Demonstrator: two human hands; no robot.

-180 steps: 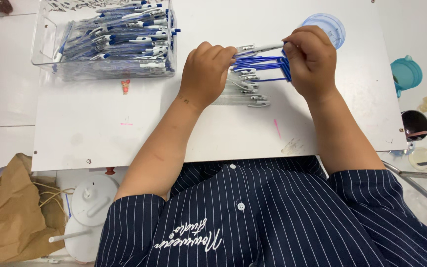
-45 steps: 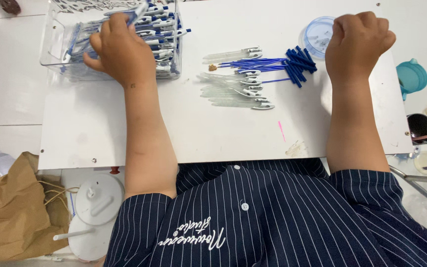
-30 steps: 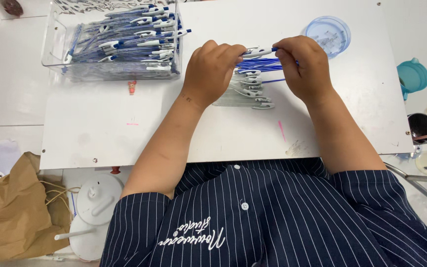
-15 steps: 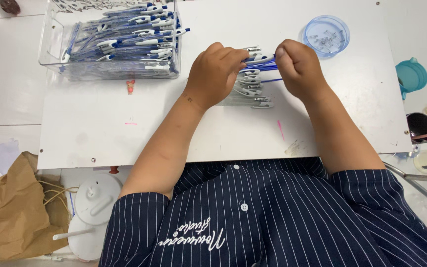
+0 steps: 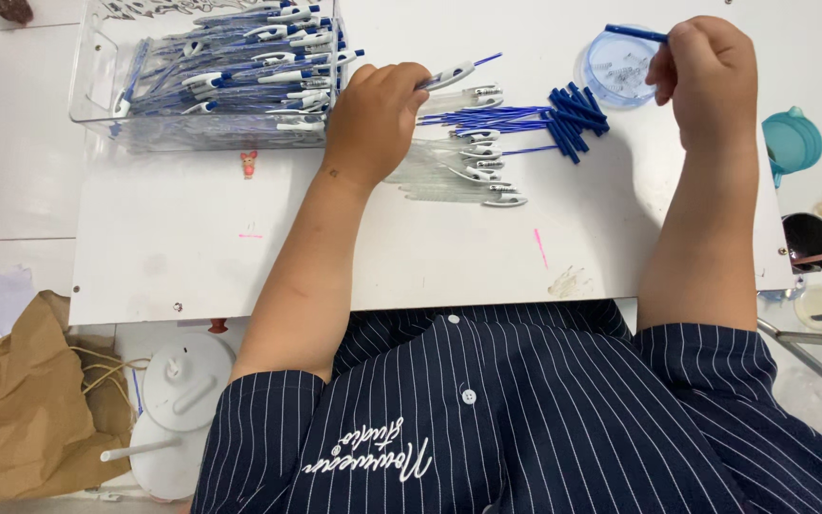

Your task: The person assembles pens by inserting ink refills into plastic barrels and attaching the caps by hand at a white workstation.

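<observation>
The left hand [image 5: 373,114] is closed around a pen [image 5: 449,74], a white and clear barrel with a thin blue refill tip poking out of its far end. The pen's long axis runs from the fingers up and to the right, so its tip points toward the blue dish [image 5: 620,76]. The right hand [image 5: 711,71] is well apart from the left, on the far side of that dish, pinching a short blue pen part [image 5: 635,32] between thumb and fingers; the part lies almost level, with its free end reaching out over the dish rim.

Taking the blue dish as the marker: the right hand is just beside it on the right, and the left hand and its pen sit to the left of it, with a gap between the pen tip and the dish. The right hand is clearly the nearer of the two to the dish. Inside the dish lie small pale bits, too small to tell apart.

Just left of and below the dish lies a fan of blue refills and caps [image 5: 563,119], and left of those a row of clear pen barrels [image 5: 459,167] with white clips, lying roughly level, partly under the left hand. Far to the left of the dish stands a clear plastic bin [image 5: 97,90] heaped with finished blue and white pens. All of this sits on a white board [image 5: 335,247].
</observation>
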